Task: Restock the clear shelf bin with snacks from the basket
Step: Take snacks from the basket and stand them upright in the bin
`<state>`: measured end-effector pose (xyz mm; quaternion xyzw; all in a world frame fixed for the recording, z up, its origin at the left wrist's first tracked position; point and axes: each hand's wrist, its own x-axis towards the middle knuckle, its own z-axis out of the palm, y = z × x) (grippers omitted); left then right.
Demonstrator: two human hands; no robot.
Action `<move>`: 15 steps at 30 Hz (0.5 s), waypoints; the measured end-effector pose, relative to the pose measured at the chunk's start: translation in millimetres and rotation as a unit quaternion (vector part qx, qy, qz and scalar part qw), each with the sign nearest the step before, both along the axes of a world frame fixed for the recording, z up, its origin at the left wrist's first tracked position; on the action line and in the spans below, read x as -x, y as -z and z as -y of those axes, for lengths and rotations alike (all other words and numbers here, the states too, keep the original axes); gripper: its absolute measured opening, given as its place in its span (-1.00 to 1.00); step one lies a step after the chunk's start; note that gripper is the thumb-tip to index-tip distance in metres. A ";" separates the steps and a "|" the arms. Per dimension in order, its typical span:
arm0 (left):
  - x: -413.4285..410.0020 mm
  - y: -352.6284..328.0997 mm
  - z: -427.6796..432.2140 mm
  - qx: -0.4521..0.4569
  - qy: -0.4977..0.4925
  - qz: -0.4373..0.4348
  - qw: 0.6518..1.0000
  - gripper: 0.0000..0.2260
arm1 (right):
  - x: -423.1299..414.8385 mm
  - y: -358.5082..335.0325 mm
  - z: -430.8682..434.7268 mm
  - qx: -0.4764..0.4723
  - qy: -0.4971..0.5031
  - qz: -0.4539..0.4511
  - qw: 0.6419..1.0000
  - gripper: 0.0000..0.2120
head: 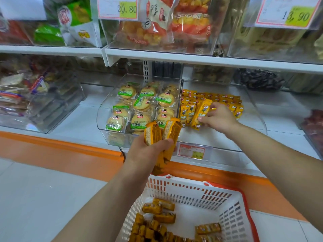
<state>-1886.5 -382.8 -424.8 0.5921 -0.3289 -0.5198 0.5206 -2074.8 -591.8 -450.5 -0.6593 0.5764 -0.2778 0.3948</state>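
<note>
A clear shelf bin (255, 109) on the lower shelf holds rows of yellow snack packs (225, 100) along its back and left side. My right hand (218, 117) reaches into the bin and pinches one yellow pack (200, 112), standing it against the row at the left. My left hand (148, 151) hovers in front of the shelf edge and grips several yellow packs (162, 131) upright. Below, a white plastic basket (192, 191) with red trim holds several more yellow packs (157, 224) on its bottom.
Left of the target bin is a clear bin of round biscuits in green-labelled wrappers (139, 105). More clear bins stand at the far left (40, 102) and on the upper shelf (160, 28). An orange strip (61, 147) runs along the shelf base, above the pale floor.
</note>
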 end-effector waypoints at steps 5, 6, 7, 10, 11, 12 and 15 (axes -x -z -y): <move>-3.9 3.1 3.2 0.008 0.000 0.015 1.000 -0.90 | -24.1 18.6 31.7 0.044 -0.001 -0.137 0.990 -0.66; -4.9 3.1 3.4 0.006 -0.004 0.015 1.000 -0.90 | -27.6 23.4 33.9 0.053 0.000 -0.148 0.988 -0.66; -6.3 3.6 3.6 0.004 -0.006 0.011 1.000 -0.94 | -30.2 28.1 35.5 0.061 0.005 -0.153 0.986 -0.67; -9.6 7.5 4.7 -0.004 -0.011 0.009 1.000 -0.94 | -33.6 37.5 40.5 0.082 0.025 -0.160 0.983 -0.69; -9.1 8.8 6.0 -0.005 -0.012 0.010 1.000 -0.96 | -33.2 39.7 41.3 0.090 0.025 -0.171 0.981 -0.70; -8.0 8.7 7.0 -0.008 -0.012 0.008 1.000 -0.96 | -32.4 41.8 41.9 0.098 0.024 -0.184 0.978 -0.72; -2.9 9.2 8.9 -0.006 -0.012 0.007 1.000 -0.95 | -30.5 46.6 40.6 0.121 0.019 -0.199 0.972 -0.76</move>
